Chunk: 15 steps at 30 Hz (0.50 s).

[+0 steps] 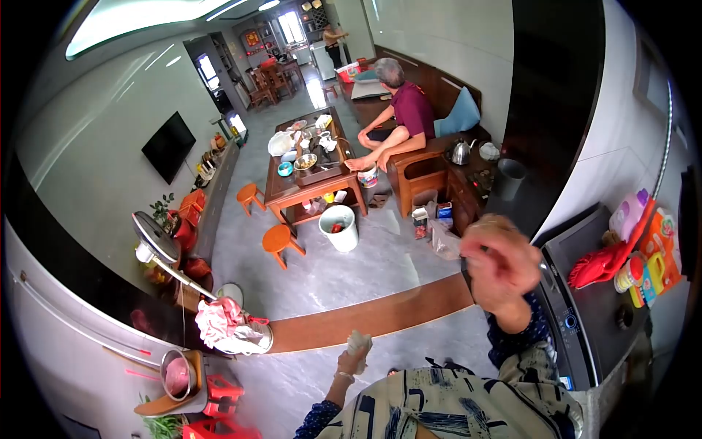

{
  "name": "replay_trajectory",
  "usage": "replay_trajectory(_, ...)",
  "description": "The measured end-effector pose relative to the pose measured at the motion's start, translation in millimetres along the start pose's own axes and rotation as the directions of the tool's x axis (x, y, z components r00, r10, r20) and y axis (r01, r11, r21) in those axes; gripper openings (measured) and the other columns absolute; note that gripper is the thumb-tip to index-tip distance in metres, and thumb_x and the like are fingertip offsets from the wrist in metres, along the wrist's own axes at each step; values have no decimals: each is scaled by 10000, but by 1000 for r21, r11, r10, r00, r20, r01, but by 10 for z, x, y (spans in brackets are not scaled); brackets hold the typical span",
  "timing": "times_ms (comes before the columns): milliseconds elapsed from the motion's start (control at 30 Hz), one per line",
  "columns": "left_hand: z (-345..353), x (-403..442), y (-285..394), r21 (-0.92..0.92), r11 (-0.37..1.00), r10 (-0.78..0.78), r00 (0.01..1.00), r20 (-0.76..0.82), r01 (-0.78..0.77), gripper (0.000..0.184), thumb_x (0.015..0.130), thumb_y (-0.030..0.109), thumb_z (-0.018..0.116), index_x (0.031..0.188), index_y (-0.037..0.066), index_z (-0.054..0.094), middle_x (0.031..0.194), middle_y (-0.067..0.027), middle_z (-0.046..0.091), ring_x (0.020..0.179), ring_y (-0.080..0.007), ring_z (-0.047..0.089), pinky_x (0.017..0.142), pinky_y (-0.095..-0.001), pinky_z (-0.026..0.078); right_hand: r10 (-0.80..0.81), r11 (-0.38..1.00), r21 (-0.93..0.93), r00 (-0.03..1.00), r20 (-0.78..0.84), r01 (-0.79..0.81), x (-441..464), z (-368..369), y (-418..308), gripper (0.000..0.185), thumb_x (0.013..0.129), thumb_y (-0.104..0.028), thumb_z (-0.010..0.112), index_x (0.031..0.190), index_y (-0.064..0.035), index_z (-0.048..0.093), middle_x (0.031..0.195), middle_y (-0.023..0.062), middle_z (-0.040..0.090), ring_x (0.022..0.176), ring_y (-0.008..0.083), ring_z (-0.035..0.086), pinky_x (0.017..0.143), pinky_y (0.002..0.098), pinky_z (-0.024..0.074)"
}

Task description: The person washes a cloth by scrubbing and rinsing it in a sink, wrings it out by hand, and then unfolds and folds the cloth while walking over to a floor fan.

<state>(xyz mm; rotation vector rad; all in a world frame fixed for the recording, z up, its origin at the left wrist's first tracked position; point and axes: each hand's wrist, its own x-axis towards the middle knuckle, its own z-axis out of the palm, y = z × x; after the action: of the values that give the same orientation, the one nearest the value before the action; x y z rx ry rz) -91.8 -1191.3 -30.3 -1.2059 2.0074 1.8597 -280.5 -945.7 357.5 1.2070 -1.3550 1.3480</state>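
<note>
Low in the middle of the head view, my left hand [349,361] is closed on a pale, crumpled cloth [359,342], with a bracelet at the wrist. My right hand [503,267] is raised at the right, close to the camera and slightly blurred. Its fingers are curled inward, and what they hold, if anything, cannot be made out. Behind it is a translucent plastic bag [443,240] on the floor. To its right stands a dark appliance [559,293] with a round dial. A brown threshold strip [373,313] crosses the floor ahead.
A white bucket [338,238] and orange stools [278,240] stand near a cluttered wooden table [281,192]. A person [412,110] sits on the wooden sofa; another stands far back. A fan [156,238] and a basket with pink cloth [252,340] are at left, red gloves [599,267] at right.
</note>
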Motion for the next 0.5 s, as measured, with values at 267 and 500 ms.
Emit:
replay_trajectory(267,45,231,98,-233,971,56,998,-11,-57,530,764,434,677,1022,-22,595,756,-113,645,577,-208,650,495,-319,526,-299,951,58,952,-61,303,543,-181,-443,522,859,-573,458,1049,-90,512,683,45,470,536,145,371,518,318,303)
replay_trajectory(500,135,370,322,-281,958,76,997,32,-64,462,784,373,679,1021,-14,593,761,-104,633,570,-213,636,487,-314,530,-286,958,58,948,137,280,788,-397,-656,409,740,-456,534,1009,-148,513,773,26,497,595,160,434,546,342,341)
